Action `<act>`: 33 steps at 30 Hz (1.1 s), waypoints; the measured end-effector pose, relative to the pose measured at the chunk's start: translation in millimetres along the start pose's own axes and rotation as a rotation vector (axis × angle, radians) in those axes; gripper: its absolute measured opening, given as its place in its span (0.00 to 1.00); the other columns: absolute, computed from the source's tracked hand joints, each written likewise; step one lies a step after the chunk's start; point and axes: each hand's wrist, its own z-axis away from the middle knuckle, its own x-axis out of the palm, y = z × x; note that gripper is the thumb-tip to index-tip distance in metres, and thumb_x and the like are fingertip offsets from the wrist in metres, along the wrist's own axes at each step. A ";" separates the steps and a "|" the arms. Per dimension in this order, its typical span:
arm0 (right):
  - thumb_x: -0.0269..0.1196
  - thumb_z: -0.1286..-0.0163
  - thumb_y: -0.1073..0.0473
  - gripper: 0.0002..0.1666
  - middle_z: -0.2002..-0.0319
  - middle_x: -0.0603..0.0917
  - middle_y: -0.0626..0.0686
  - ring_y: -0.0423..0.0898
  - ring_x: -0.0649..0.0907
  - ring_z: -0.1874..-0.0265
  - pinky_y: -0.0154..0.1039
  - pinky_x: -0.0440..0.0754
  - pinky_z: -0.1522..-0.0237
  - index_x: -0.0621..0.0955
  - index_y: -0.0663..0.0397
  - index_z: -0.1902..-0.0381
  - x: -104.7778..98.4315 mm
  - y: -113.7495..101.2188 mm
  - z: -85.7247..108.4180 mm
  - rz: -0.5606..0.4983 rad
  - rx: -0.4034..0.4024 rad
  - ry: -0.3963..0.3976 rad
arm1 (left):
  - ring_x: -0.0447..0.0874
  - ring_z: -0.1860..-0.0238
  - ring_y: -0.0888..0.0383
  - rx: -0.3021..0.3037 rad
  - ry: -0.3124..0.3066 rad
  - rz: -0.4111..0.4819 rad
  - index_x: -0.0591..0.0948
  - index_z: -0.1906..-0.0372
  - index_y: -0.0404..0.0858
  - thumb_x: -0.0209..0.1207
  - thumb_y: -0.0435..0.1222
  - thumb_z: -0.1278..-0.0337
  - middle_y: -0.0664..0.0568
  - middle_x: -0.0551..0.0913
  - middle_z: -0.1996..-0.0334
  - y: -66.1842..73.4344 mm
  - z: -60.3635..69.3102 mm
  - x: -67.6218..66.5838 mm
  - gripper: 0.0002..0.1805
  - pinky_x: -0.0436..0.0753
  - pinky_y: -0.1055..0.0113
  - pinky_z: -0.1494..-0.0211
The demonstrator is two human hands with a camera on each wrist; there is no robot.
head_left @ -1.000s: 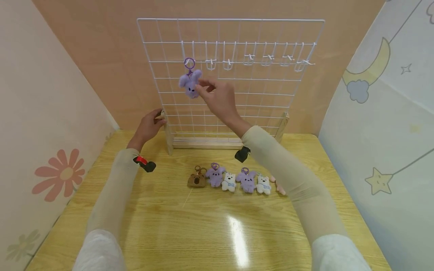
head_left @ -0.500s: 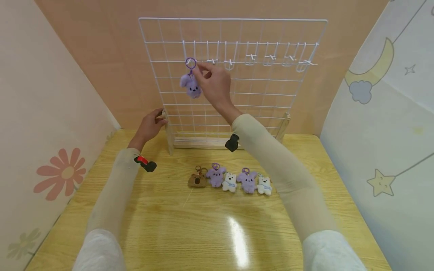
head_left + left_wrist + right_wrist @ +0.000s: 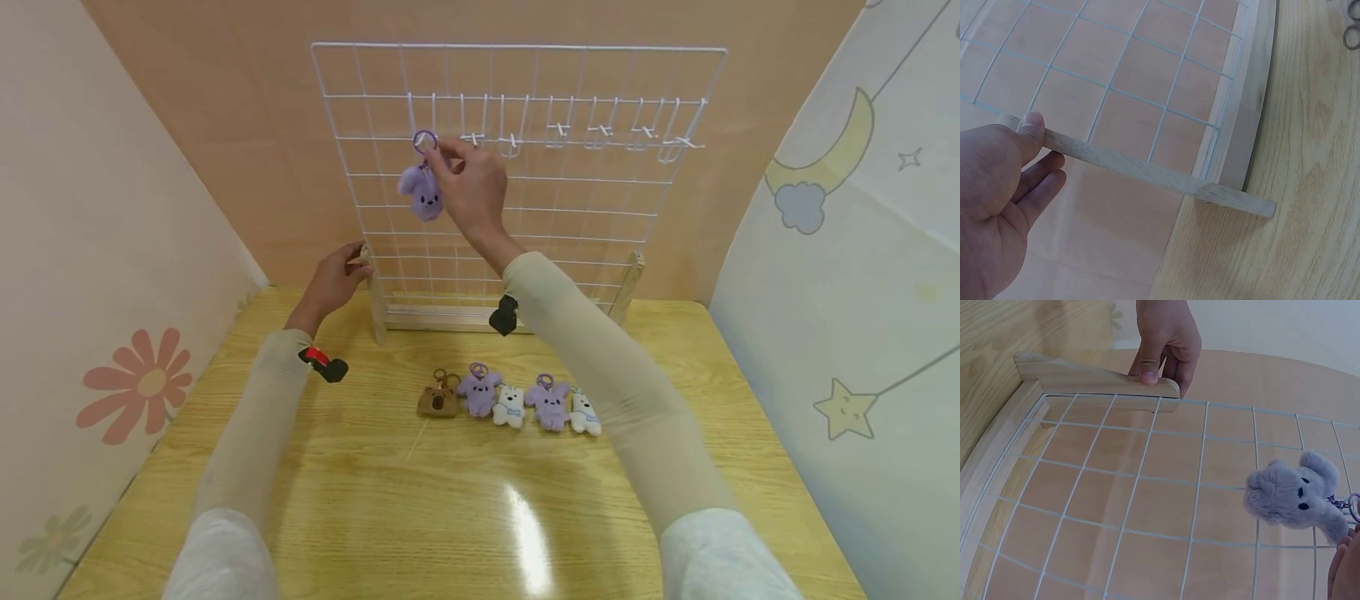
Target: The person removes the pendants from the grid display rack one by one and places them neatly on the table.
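Observation:
In the head view my right hand (image 3: 474, 183) pinches a purple plush keychain (image 3: 426, 196) near the top. Its purple ring (image 3: 424, 142) is at the leftmost hook of the white wire grid (image 3: 517, 177); whether it is over the prong I cannot tell. The right wrist view shows the purple plush (image 3: 1288, 490) in front of the wires, with my right fingertips (image 3: 1344, 569) just below the ring at the frame's edge. My left hand (image 3: 333, 279) holds the upper end of the grid stand's left wooden post (image 3: 377, 304). Its thumb presses on that post (image 3: 1129, 165) in the left wrist view.
Several white hooks (image 3: 558, 129) run along the grid's upper part. On the wooden table (image 3: 420, 508) lie a brown plush keychain (image 3: 437, 402), two purple ones (image 3: 480, 393) and two white bear ones (image 3: 510, 406). My right sleeve (image 3: 637, 400) partly covers the rightmost white bear.
My right hand has shifted upward from the purple plush's side to near its ring, and its forearm has moved left. The left hand keeps its hold on the post.

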 end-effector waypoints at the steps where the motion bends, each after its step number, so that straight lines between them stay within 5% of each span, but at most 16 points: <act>1: 0.68 0.27 0.50 0.15 0.59 0.91 0.49 0.39 0.82 0.71 0.29 0.75 0.64 0.90 0.52 0.51 0.7 -0.1 0.0 -0.004 0.003 0.003 | 0.70 0.29 0.36 0.000 0.000 0.003 0.56 0.19 0.33 0.52 0.38 0.20 0.34 0.62 0.24 0.3 0.2 0.1 0.33 0.75 0.41 0.31; 22: 0.67 0.26 0.49 0.13 0.64 0.91 0.48 0.38 0.84 0.66 0.30 0.74 0.66 0.92 0.51 0.57 10.5 -3.8 -2.9 0.016 0.085 0.087 | 0.70 0.29 0.36 0.001 -0.001 0.002 0.56 0.19 0.34 0.52 0.39 0.20 0.35 0.62 0.23 0.0 -0.5 1.2 0.34 0.75 0.41 0.32; 33: 0.66 0.26 0.53 0.12 0.63 0.91 0.50 0.38 0.80 0.71 0.27 0.74 0.66 0.91 0.55 0.58 11.9 -5.4 3.0 -0.086 0.067 0.113 | 0.72 0.30 0.36 0.013 0.003 0.000 0.57 0.20 0.32 0.52 0.37 0.20 0.34 0.63 0.24 0.1 -0.4 0.5 0.32 0.76 0.41 0.33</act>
